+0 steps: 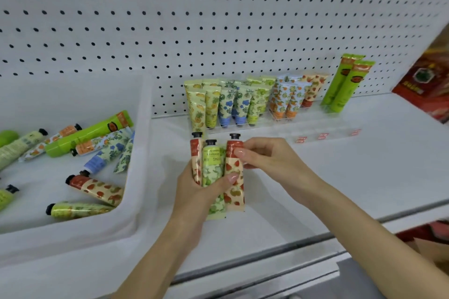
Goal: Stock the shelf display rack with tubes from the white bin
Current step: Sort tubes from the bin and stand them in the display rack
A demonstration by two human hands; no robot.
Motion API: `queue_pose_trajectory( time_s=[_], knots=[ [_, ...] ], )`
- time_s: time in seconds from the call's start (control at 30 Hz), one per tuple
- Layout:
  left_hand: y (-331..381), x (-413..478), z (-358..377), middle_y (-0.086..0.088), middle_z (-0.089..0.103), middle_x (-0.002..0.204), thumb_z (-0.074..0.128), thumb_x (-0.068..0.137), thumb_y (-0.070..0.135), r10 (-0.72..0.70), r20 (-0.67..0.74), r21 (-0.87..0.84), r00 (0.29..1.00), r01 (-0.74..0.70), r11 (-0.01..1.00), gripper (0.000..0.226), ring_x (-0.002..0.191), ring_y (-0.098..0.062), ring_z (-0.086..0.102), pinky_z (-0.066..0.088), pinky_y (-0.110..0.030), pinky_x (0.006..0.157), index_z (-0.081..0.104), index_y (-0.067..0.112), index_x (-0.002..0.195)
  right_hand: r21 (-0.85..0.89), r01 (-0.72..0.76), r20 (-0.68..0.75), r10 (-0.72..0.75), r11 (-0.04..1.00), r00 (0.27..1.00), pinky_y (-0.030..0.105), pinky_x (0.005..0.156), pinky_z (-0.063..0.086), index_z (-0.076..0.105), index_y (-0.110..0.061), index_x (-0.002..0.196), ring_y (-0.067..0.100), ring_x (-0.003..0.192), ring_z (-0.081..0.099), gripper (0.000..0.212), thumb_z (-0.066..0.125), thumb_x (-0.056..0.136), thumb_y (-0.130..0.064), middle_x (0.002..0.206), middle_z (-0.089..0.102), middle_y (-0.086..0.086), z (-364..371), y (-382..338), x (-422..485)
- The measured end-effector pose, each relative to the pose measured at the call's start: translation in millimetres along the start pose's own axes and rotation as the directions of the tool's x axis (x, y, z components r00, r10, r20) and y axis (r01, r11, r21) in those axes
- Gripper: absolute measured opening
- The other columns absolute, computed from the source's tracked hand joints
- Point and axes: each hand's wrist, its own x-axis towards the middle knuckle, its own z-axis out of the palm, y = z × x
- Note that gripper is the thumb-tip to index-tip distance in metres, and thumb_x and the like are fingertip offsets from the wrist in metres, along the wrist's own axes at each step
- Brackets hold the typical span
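Behind everything, white pegboard (218, 19), dotted with dark holes. Below it, white shelf (364, 165), carrying the rest. At left on the shelf, white bin (138, 143), holding loose tubes (97, 188) lying flat at mixed angles, caps dark. Against the pegboard at centre, clear rack (303, 126), its back rows packed with patterned tubes (228, 102) standing caps down, red labels along its front edge. At the rack's right end, two tall green tubes (345, 82), tilted back toward the pegboard; whether inside the rack or just beside it, unclear. At far right, red box (427, 85), cut by the frame edge. In front of the rack, above the shelf, both hands close together. Left hand (194, 192): fingers (228, 179) curled round three tubes held caps up, thumb laid across the front. Right hand (269, 158): fingers (243, 153) pinching the rightmost one just below its cap. In the bundle, from left: strawberry tube (196, 153), green tube (213, 162), second strawberry tube (234, 189), side by side and touching.
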Motion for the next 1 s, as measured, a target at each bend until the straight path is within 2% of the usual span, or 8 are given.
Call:
queue_pose_trajectory(
  time_s=[0.2, 0.33, 0.43, 0.53, 0.67, 0.83, 0.9, 1.0],
  knots=[
    [-7.0, 3.6, 38.0, 0.000, 0.076, 0.090, 0.079, 0.069, 0.009, 0.003, 0.064, 0.016, 0.998, -0.004, 1.000, 0.035, 0.080, -0.017, 0.073, 0.055, -0.026, 0.057, 0.067, 0.021, 0.100, 0.037, -0.046, -0.034, 0.048, 0.998, 0.998, 0.021, 0.082, 0.050, 0.073, -0.015, 0.086, 0.004, 0.080, 0.063, 0.014, 0.070, 0.078, -0.027, 0.082, 0.071, -0.005, -36.4, 9.2, -20.9],
    [-7.1, 7.6, 67.7, 0.000, 0.076, 0.090, 0.080, 0.061, 0.020, 0.009, 0.098, 0.011, 0.995, -0.010, 1.000, 0.041, 0.081, -0.017, 0.073, 0.056, -0.028, 0.063, 0.067, 0.020, 0.100, 0.077, -0.071, -0.077, 0.077, 0.995, 0.994, 0.030, 0.088, 0.050, 0.069, -0.011, 0.087, 0.011, 0.083, 0.063, 0.010, 0.063, 0.088, -0.019, 0.087, 0.069, 0.005, -63.8, 13.4, -29.6],
    [-9.0, 16.5, 85.1, 0.000, 0.076, 0.088, 0.079, 0.067, 0.024, -0.015, 0.068, 0.015, 0.998, 0.014, 1.000, 0.040, 0.080, -0.016, 0.072, 0.054, -0.028, 0.063, 0.064, 0.016, 0.104, 0.293, -0.105, -0.168, 0.160, 0.950, 0.973, 0.042, 0.088, 0.051, 0.057, -0.006, 0.095, 0.029, 0.089, 0.066, 0.018, 0.050, 0.096, -0.022, 0.096, 0.069, 0.023, -88.4, 11.2, -31.8],
    [-12.8, 25.4, 99.7, 0.003, 0.076, 0.084, 0.072, 0.080, 0.027, -0.049, 0.049, 0.009, 0.998, 0.049, 0.999, 0.025, 0.070, -0.011, 0.071, 0.052, -0.023, 0.054, 0.063, 0.020, 0.102, 0.427, -0.137, -0.217, 0.249, 0.894, 0.944, 0.044, 0.076, 0.054, 0.051, -0.008, 0.098, 0.031, 0.075, 0.069, 0.023, 0.043, 0.099, -0.030, 0.079, 0.071, 0.016, -115.8, 11.7, -32.8],
    [-20.3, 32.3, 121.3, 0.002, 0.075, 0.082, 0.062, 0.087, 0.031, -0.046, 0.052, -0.014, 0.998, 0.047, 0.999, 0.015, 0.069, -0.013, 0.071, 0.053, -0.020, 0.054, 0.062, 0.021, 0.098, 0.258, -0.310, -0.213, 0.367, 0.915, 0.906, 0.029, 0.054, 0.053, 0.058, -0.008, 0.109, 0.019, 0.059, 0.063, 0.025, 0.050, 0.097, -0.029, 0.075, 0.067, 0.008, -153.6, 17.3, -30.1],
    [-25.3, 44.6, 149.6, 0.000, 0.075, 0.085, 0.058, 0.089, 0.036, -0.077, 0.048, -0.040, 0.996, 0.079, 0.996, 0.019, 0.070, -0.014, 0.071, 0.055, -0.024, 0.060, 0.062, 0.022, 0.101, 0.036, -0.312, -0.084, 0.314, 0.949, 0.946, 0.021, 0.069, 0.056, 0.060, -0.007, 0.116, 0.017, 0.076, 0.069, 0.026, 0.058, 0.091, -0.004, 0.103, 0.065, 0.011, -203.9, 7.4, -17.3],
    [-24.1, 51.4, 159.1, -0.001, 0.075, 0.083, 0.058, 0.089, 0.034, -0.073, 0.048, -0.041, 0.996, 0.075, 0.996, 0.017, 0.069, -0.014, 0.071, 0.056, -0.024, 0.060, 0.063, 0.021, 0.099, -0.054, -0.244, -0.160, 0.232, 0.968, 0.959, 0.023, 0.072, 0.058, 0.065, -0.004, 0.109, 0.022, 0.079, 0.072, 0.023, 0.065, 0.085, -0.003, 0.105, 0.067, 0.015, -219.8, 0.3, -6.7],
    [-23.3, 61.8, 169.1, -0.002, 0.074, 0.080, 0.059, 0.089, 0.029, -0.055, 0.047, -0.040, 0.997, 0.056, 0.998, 0.017, 0.065, -0.014, 0.069, 0.055, -0.022, 0.056, 0.063, 0.017, 0.100, -0.217, -0.174, -0.330, 0.096, 0.961, 0.939, 0.030, 0.073, 0.059, 0.069, -0.005, 0.089, 0.022, 0.070, 0.073, 0.018, 0.078, 0.075, -0.010, 0.088, 0.073, 0.015, -235.8, -5.8, 15.5]
  ],
)
